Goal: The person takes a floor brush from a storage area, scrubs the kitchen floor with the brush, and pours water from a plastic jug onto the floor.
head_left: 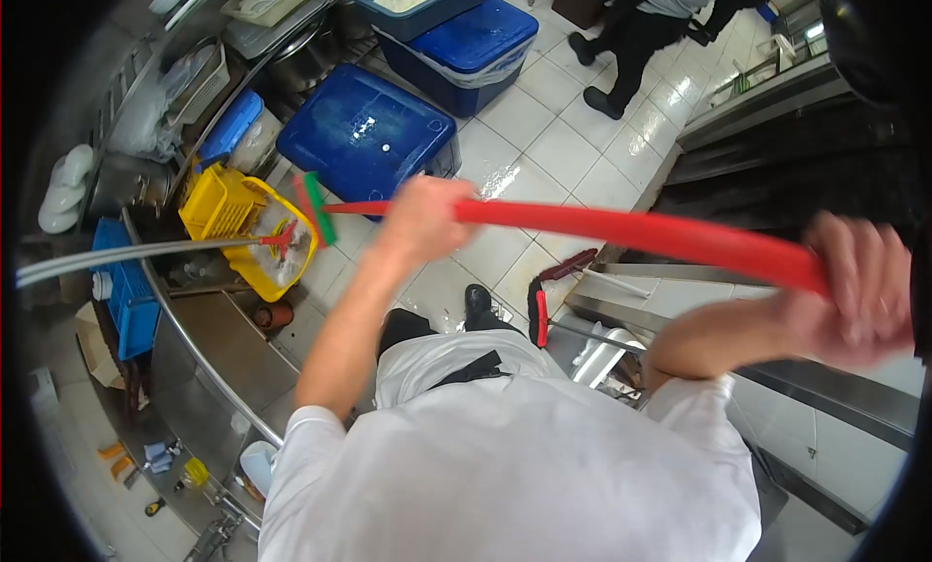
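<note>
My left hand [425, 220] is closed around the lower part of a long red handle belonging to a floor brush [602, 224]. Higher up, near the handle's end at the right, my right hand [854, 290] is wrapped round it too, slightly blurred. The brush's narrow head [316, 210], red with green bristles, is at the rim of a yellow mop bucket [282, 288]; I cannot tell whether they touch. Inside the bucket, a mop [282, 256] with a red clamp and a metal handle sits in grey, cloudy contents.
Blue lidded bins [369, 135] stand beyond the bucket. A steel counter with a rail [209, 363] runs along my left. At my right are a dark squeegee-like tool [563, 269] and a steel unit. Farther off, a person [631, 48] stands on the wet tiled floor [519, 115].
</note>
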Tool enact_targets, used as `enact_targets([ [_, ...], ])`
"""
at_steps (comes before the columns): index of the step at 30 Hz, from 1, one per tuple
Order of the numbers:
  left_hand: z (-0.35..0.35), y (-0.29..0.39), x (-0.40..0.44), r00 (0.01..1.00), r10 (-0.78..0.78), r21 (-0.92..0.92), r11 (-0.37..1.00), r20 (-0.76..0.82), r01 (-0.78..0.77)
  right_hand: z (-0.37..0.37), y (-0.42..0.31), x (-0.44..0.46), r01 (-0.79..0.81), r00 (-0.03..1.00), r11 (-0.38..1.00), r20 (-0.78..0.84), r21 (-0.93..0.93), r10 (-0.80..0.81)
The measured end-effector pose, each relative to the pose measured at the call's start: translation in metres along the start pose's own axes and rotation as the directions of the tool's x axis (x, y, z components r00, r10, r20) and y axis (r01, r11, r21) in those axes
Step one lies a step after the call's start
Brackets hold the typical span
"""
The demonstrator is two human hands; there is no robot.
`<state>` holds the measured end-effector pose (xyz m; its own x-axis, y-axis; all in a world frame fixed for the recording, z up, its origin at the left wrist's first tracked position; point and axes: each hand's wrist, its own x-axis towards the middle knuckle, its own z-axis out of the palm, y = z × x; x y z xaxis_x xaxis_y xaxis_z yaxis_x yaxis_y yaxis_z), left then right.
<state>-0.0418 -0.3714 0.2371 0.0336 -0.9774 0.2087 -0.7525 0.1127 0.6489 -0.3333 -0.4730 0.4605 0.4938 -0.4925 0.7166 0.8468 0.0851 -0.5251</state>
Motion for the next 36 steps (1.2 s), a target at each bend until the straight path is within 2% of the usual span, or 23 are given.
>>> enact_targets([
  [1,0.023,0.020,0.012,0.999,0.034,-0.065,0.997,0.025,-0.032,0.002,-0.020,-0.007,0.138,0.989,0.990,-0.048,-0.041,-0.140],
  [2,0.048,0.038,0.019,0.996,0.069,-0.129,0.990,0.056,-0.061,0.001,-0.042,-0.015,0.168,0.980,0.977,-0.083,-0.132,-0.179],
  [3,0.082,0.050,0.023,0.987,0.153,-0.276,0.947,-0.050,-0.161,0.003,-0.063,-0.026,0.117,0.979,0.958,-0.130,-0.262,-0.155],
  [5,0.124,0.072,0.027,0.982,0.175,-0.331,0.933,0.066,-0.144,0.005,-0.087,-0.049,0.003,0.961,0.902,-0.248,-0.432,-0.122],
  [7,0.163,0.071,0.033,0.966,0.230,-0.405,0.899,0.122,-0.163,0.007,-0.090,-0.072,-0.017,0.903,0.859,-0.377,-0.511,-0.206],
  [9,0.185,0.061,0.036,0.940,0.327,-0.517,0.823,0.094,-0.235,0.003,-0.086,-0.097,-0.091,0.770,0.759,-0.529,-0.644,-0.356],
  [12,0.171,0.036,0.033,0.939,0.279,-0.394,0.901,0.201,-0.183,0.008,-0.055,-0.123,0.014,0.689,0.790,-0.567,-0.613,-0.452],
  [15,0.214,-0.053,0.018,0.913,0.302,-0.485,0.863,0.273,-0.141,-0.002,0.026,-0.147,-0.042,0.565,0.770,-0.651,-0.637,-0.508],
  [17,0.231,-0.110,0.005,0.837,0.212,-0.454,0.890,0.504,0.047,0.007,0.062,-0.167,-0.075,0.547,0.817,-0.708,-0.572,-0.446],
  [18,0.233,-0.100,0.002,0.847,0.441,-0.484,0.834,0.299,-0.263,-0.008,0.073,-0.164,-0.060,0.566,0.821,-0.697,-0.568,-0.441],
  [19,0.226,-0.072,0.017,0.824,0.489,-0.442,0.830,0.286,-0.340,0.011,0.050,-0.146,-0.033,0.382,0.737,-0.690,-0.675,-0.615],
  [20,0.191,-0.041,0.014,0.801,0.502,-0.400,0.841,0.327,-0.364,0.026,0.022,-0.139,-0.072,0.499,0.700,-0.633,-0.711,-0.592],
  [22,0.172,-0.038,0.026,0.838,0.468,-0.457,0.833,0.281,-0.312,0.040,0.033,-0.121,0.007,0.595,0.711,-0.568,-0.703,-0.568],
  [23,0.182,-0.062,0.038,0.831,0.472,-0.470,0.829,0.294,-0.305,0.032,0.062,-0.118,0.015,0.586,0.694,-0.556,-0.720,-0.590],
  [24,0.196,-0.091,0.047,0.818,0.483,-0.480,0.823,0.311,-0.303,0.014,0.103,-0.122,-0.148,0.538,0.551,-0.534,-0.821,-0.652],
  [26,0.207,-0.132,0.052,0.760,0.410,-0.393,0.893,0.505,-0.220,0.014,0.124,-0.127,-0.223,0.500,0.526,-0.560,-0.821,-0.661],
  [27,0.193,-0.116,0.051,0.779,0.487,-0.619,0.767,0.395,-0.166,0.019,0.129,-0.124,-0.283,0.477,0.504,-0.576,-0.816,-0.664],
  [28,0.179,-0.095,0.049,0.739,0.577,-0.614,0.736,0.348,-0.285,0.034,0.094,-0.107,-0.080,0.546,0.657,-0.584,-0.750,-0.601],
  [30,0.116,-0.043,0.062,0.587,0.627,-0.583,0.755,0.512,-0.299,0.087,0.052,-0.070,0.148,0.484,0.679,-0.546,-0.719,-0.684],
  [31,0.107,-0.041,0.063,0.569,0.641,-0.596,0.745,0.515,-0.300,0.097,0.050,-0.064,0.169,0.505,0.669,-0.519,-0.724,-0.690],
  [33,0.104,-0.041,0.074,0.595,0.597,-0.648,0.745,0.537,-0.162,0.086,0.064,-0.070,0.194,0.533,0.646,-0.473,-0.738,-0.701],
  [34,0.106,-0.047,0.072,0.588,0.597,-0.647,0.746,0.546,-0.157,0.059,0.090,-0.087,0.193,0.508,0.776,-0.615,-0.601,-0.603],
  [36,0.125,-0.072,0.062,0.586,0.619,-0.677,0.720,0.523,-0.156,0.059,0.104,-0.102,0.217,0.454,0.864,-0.737,-0.454,-0.501],
])
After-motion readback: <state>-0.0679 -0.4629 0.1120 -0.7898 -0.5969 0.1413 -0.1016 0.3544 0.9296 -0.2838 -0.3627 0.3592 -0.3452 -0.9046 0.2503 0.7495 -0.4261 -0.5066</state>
